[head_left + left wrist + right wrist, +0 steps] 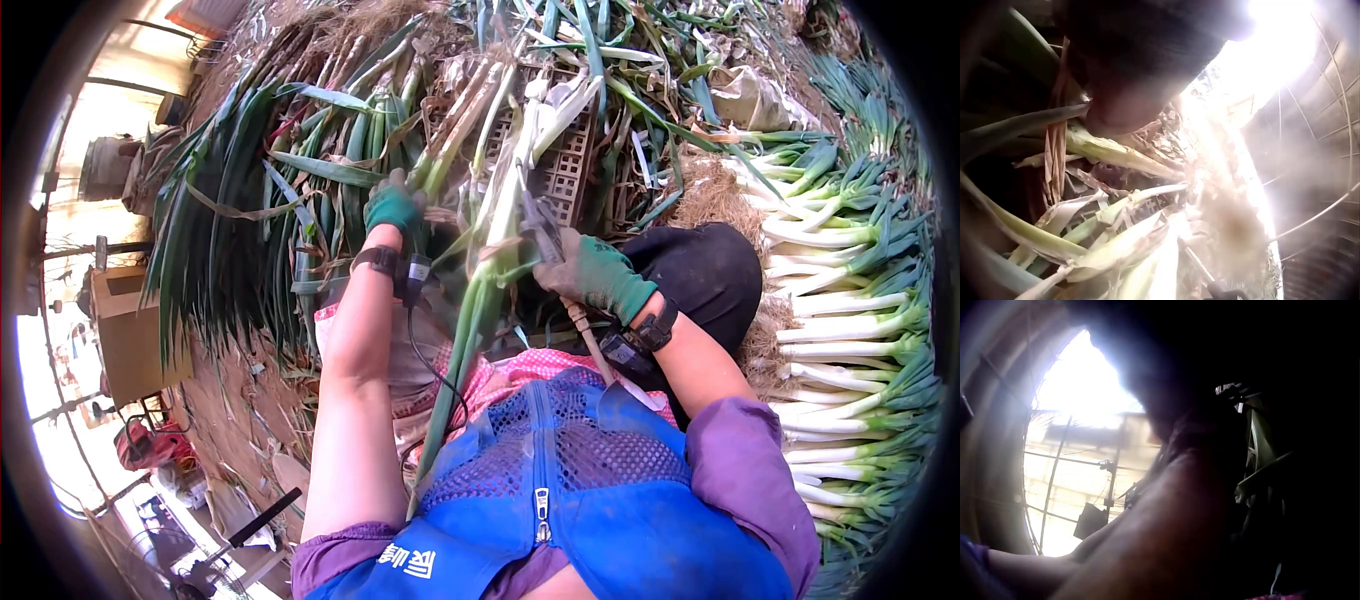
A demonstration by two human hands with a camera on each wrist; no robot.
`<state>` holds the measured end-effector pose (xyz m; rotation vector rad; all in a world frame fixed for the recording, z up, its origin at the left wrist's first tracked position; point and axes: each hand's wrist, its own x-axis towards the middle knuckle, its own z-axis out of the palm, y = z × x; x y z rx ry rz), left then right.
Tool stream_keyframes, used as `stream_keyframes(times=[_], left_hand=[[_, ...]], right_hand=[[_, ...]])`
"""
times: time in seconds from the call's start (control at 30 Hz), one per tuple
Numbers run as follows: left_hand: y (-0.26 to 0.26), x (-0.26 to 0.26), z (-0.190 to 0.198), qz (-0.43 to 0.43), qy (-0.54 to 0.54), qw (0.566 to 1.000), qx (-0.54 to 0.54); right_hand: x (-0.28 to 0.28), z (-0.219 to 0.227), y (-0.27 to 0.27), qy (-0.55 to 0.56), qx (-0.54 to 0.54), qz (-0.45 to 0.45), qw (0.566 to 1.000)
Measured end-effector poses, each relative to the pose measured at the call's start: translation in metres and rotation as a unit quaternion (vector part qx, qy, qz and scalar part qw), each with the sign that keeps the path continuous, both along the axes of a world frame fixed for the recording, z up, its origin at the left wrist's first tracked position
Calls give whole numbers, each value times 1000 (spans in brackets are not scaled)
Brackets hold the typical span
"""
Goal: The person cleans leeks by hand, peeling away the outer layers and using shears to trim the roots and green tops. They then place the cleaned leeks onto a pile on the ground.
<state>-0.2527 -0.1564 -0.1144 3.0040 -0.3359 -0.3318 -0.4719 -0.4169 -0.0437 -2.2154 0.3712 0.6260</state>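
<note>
In the head view my left hand (pixel 393 205), in a green glove, grips a leek (pixel 450 140) near its green part, its pale end pointing up and away. My gloved right hand (pixel 598 272) holds a grey air blow gun (pixel 541 228) with a tan hose (pixel 588 335) trailing below it. The gun's thin nozzle lies over another leek (pixel 490 245), whose loose skins look blurred and whose green leaves hang down across the lap. The left wrist view shows pale stalks (pixel 1124 154) and the metal nozzle rod (pixel 1200 261). The right wrist view is mostly dark.
A slotted plastic crate (pixel 562 165) stands under peeled skins and leaves. Untrimmed leeks (pixel 225 215) are heaped at left. Cleaned white leeks (pixel 840 325) lie in a long row at right. A cable (pixel 440 375) loops from the left wrist.
</note>
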Motion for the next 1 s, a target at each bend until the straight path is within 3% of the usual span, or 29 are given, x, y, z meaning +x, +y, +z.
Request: stream_keyframes(times=[0.07, 0.17, 0.23, 0.33, 0.37, 0.5, 0.57, 0.7, 0.8, 0.9, 1.0], left_hand=[[-3, 2, 2, 38, 99, 993, 49], [-11, 0, -6, 7, 89, 989, 115], [-4, 7, -3, 15, 92, 992, 83], [10, 13, 7, 71, 60, 996, 4], [14, 16, 19, 95, 50, 993, -37], [40, 43, 92, 1, -137, 991, 12], [38, 43, 147, -18, -159, 986, 54], [7, 9, 210, -67, -38, 997, -19], [-15, -10, 163, -55, 148, 983, -92], [-45, -59, 118, -65, 299, 920, -244], [-50, -81, 86, -12, 398, 888, -231]], right_hand=[[5, -4, 3, -10, -13, 3, 1000], [8, -4, 0, -17, 2, 5, 1000], [11, -2, 1, 5, -5, 1, 1000], [9, -21, -5, -75, -5, -11, 997], [9, -20, -7, -77, -4, -19, 997], [8, -12, -9, -84, 42, -50, 994], [4, -6, -7, -83, 65, -55, 993], [-2, 5, -8, -68, 115, -40, 990], [-5, -3, -9, -63, 158, -31, 985], [-12, -8, -13, -32, 195, -24, 980], [-33, 0, -14, -41, 160, -35, 986]])
